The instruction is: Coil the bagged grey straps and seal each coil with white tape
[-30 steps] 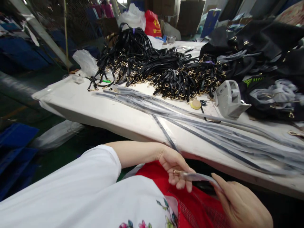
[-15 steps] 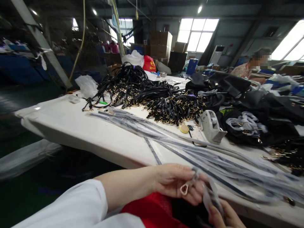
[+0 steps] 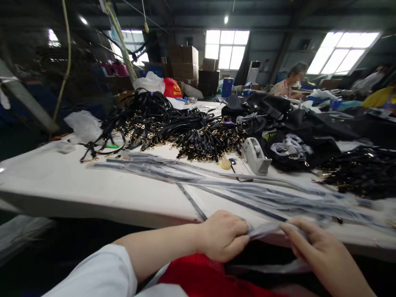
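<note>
Both my hands hold one plastic-wrapped strap point(image 3: 266, 228) just in front of the white table's near edge point(image 3: 102, 204). My left hand point(image 3: 224, 235) is closed around its left end; the metal clasp is hidden inside the fist. My right hand point(image 3: 321, 249) pinches the wrap a little to the right. On the table just beyond lie several more wrapped straps point(image 3: 247, 192), fanned out from left to right.
A big heap of black straps with gold buckles point(image 3: 173, 128) fills the table's far middle. A grey tape dispenser point(image 3: 255, 156) and a yellow disc point(image 3: 225, 163) sit beside it. Dark bags point(image 3: 309, 123) pile up at the right. A person point(image 3: 286, 84) works far behind.
My view has tilted up from my lap to the hall. Both hands rose to the table edge, and the left fist closed over the clasp that showed before.
</note>
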A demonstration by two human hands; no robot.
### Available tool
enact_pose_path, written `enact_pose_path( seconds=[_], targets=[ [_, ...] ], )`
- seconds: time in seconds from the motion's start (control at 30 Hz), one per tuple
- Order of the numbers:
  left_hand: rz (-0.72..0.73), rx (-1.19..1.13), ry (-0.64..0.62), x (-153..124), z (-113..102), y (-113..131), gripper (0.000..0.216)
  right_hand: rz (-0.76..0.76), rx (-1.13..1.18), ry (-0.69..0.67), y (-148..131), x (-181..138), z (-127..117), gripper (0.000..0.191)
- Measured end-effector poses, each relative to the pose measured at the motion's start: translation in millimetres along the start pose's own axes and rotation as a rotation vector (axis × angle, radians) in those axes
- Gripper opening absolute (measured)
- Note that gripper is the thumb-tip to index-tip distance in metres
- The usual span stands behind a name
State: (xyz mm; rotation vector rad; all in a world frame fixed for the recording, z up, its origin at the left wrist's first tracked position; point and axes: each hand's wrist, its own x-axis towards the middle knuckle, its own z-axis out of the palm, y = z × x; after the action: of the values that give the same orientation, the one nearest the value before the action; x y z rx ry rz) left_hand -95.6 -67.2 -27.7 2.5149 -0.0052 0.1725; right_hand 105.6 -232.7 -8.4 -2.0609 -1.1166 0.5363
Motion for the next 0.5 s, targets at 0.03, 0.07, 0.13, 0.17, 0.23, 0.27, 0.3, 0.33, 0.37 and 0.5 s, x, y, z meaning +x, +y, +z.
enact_pose_path(
  seconds=[0.03,0.07,0.13,0.17,0.23,0.27,0.3,0.33,0.37,0.5],
  targets=[
    [-0.006,-0.117,-0.018,-2.5,-0.3,2.1,0.034,-0.021,-0.040,0.019,3.1,10.4,-1.2,0.039],
    [-0.031,-0.291,-0.043,-4.2,-0.7,3.7,0.039,-0.053,-0.065,0.028,6.2,19.4,1.1,0.038],
    [-0.099,-0.746,-0.104,-5.3,-2.1,5.7,0.051,-0.126,-0.045,0.011,10.9,30.0,13.3,0.038],
    [-0.123,-0.976,-0.120,-5.1,-3.3,6.0,0.055,-0.154,-0.004,-0.015,12.2,31.1,21.5,0.039],
    [-0.151,-1.327,-0.117,-4.0,-7.6,5.8,0.058,-0.190,0.156,-0.100,13.2,25.8,39.0,0.043],
    [-0.168,-1.431,-0.099,-3.4,-10.6,5.4,0.057,-0.204,0.255,-0.167,13.3,20.8,47.6,0.043],
    [-0.191,-1.505,-0.080,-3.0,-14.1,4.7,0.055,-0.217,0.344,-0.237,13.5,15.5,55.5,0.042],
    [-0.215,-1.562,-0.065,-2.8,-17.9,3.9,0.054,-0.228,0.410,-0.300,13.7,10.6,62.8,0.044],
    [-0.233,-1.607,-0.057,-2.9,-21.6,3.2,0.053,-0.238,0.443,-0.343,13.9,6.9,69.3,0.049],
    [-0.232,-1.716,-0.042,-3.7,-32.5,2.2,0.050,-0.311,0.325,-0.271,13.0,7.4,88.3,0.043]
  ],
)
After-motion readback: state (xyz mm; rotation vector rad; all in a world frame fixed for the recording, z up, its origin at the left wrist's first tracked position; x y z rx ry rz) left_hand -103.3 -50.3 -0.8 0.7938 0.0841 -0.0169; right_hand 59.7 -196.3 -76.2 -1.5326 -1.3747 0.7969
